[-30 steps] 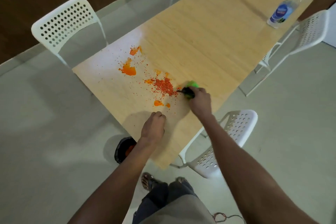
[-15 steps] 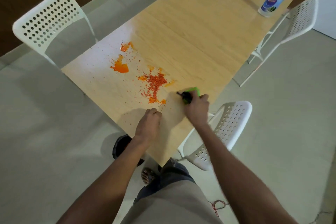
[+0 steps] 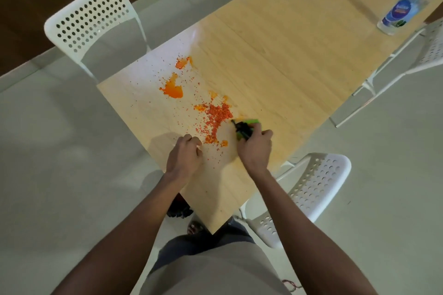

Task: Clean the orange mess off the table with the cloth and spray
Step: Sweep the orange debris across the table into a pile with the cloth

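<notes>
A long wooden desk is seen running away from the near corner toward the upper right, with pale floor open on both long sides. The orange mess is spread over the near end: a wet patch lies closer to the left edge, and a denser heap of red-orange crumbs sits midway across, with loose specks scattered toward the near corner. A green and black cloth is gripped in the right hand, fingers curled round it, and is pressed on the desk just beside the right side of the crumb heap, not far from the right edge; its long axis points up and left toward the heap. The left hand is rested on the desk near the left edge, fingers curled loosely with nothing seen in them. The spray bottle is stood at the far right edge, well apart from the mess. White perforated chairs are placed at the left edge, and others at the right edge.
</notes>
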